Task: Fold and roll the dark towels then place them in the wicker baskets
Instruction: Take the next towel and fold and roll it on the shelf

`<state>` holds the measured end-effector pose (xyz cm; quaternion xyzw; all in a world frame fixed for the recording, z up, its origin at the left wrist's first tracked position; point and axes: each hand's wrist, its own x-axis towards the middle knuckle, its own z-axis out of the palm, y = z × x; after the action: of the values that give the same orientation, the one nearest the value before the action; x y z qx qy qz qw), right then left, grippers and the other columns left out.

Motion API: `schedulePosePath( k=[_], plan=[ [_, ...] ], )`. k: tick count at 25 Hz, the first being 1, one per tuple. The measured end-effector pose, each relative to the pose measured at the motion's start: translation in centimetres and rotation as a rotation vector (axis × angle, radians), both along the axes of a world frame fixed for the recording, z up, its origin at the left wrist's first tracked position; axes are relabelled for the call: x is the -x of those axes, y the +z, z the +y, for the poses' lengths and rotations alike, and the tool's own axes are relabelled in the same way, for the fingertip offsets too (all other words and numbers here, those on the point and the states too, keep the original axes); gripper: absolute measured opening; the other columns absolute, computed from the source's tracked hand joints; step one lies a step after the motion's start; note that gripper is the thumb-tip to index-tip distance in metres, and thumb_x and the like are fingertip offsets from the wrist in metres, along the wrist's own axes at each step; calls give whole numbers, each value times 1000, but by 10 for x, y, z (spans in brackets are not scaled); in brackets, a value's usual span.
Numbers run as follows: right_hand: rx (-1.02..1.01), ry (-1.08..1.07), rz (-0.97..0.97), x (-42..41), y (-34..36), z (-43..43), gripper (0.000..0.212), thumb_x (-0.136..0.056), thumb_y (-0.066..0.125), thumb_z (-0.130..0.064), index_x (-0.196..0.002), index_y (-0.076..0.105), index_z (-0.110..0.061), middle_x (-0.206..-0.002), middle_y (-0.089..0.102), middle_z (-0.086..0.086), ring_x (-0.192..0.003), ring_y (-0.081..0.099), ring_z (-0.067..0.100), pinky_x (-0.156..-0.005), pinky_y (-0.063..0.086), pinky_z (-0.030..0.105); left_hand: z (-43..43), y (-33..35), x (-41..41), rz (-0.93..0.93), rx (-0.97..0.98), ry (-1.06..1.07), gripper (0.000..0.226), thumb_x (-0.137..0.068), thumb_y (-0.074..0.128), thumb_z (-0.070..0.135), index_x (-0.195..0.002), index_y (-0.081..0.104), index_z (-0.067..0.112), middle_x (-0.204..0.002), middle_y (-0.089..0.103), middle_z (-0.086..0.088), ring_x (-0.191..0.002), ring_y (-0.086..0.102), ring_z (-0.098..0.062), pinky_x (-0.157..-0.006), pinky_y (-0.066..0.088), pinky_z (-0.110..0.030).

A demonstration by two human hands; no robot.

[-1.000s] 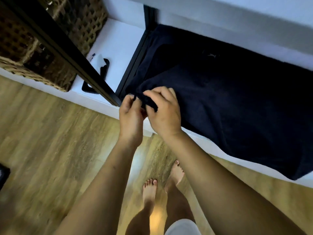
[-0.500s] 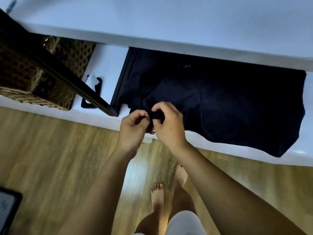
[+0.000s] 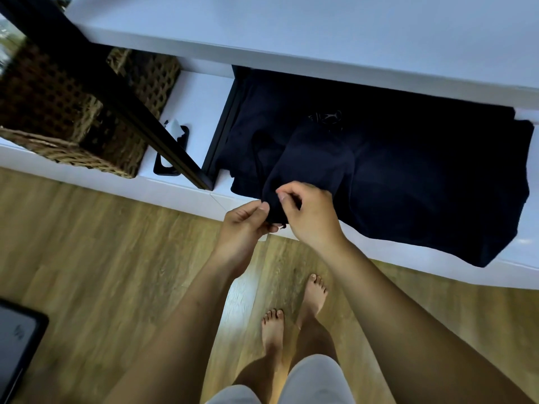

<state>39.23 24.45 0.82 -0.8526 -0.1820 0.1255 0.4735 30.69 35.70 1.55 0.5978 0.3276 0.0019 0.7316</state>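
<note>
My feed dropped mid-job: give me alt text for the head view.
The left hand and right hand pinch one corner of the dark navy cloth towel spread on the white shelf, at its front edge. A brown wicker basket sits on the shelf further left.

both bare forearms stretched forward and drew together, so that the hands were almost touching. the left hand (image 3: 243, 225) was turned partly palm-up, its thumb pressed against its curled fingers, and it pinched the near corner of the dark towel (image 3: 423, 182). the right hand (image 3: 313, 218) was just beside it with its back to the camera and its fingers curled. its thumb and forefinger pinched the same corner slightly higher. both wrists bent slightly inward.
</note>
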Motion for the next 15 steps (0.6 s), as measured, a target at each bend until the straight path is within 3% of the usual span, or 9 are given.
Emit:
schedulePosePath(
  k=[2,5,7,10,12,15],
  plan=[
    [-5,56,25,-2,1,-6,12,-94,62,-13,-102,71,-12,-91,66,-10,-79,59,2,-75,43,12,-1,-4,2,-10,-25,-4,26,-101,57,11,-101,66,-13,-89,66,-22,-82,61,-27,-84,50,-39],
    [7,229,82,-1,1,-12,34,-84,71,-12,-117,69,-18,-103,59,-13,-91,55,-5,-80,39,4,-1,-7,0,-19,-20,5,28,-98,61,11,-102,63,-16,-88,65,-21,-81,62,-25,-85,50,-40],
    [-29,185,77,-5,0,-12,28,-84,71,-11,-111,74,-19,-98,66,-10,-89,62,2,-78,46,13,-3,-5,-2,0,-31,5,15,-97,61,6,-97,71,-5,-80,70,-10,-73,62,-20,-80,53,-33],
    [-166,-102,157,-17,0,-16,16,-90,64,-11,-94,74,-23,-83,72,-6,-77,66,10,-71,50,27,-7,2,-6,19,-16,-2,13,-96,61,2,-91,72,7,-67,65,1,-58,58,-11,-68,54,-23],
    [-161,-111,-10,-14,3,-21,21,-91,60,-6,-102,73,-19,-92,72,-4,-81,64,6,-74,48,20,-6,6,-11,40,7,58,9,-95,64,6,-90,72,3,-67,63,-3,-55,60,-11,-63,51,-24],
    [-34,154,-267,8,1,-24,28,-88,65,-16,-115,70,-9,-111,68,-1,-100,64,12,-86,51,21,-7,10,-18,69,30,134,11,-95,68,14,-88,75,8,-68,68,-1,-61,62,-13,-63,51,-25]
  ],
)
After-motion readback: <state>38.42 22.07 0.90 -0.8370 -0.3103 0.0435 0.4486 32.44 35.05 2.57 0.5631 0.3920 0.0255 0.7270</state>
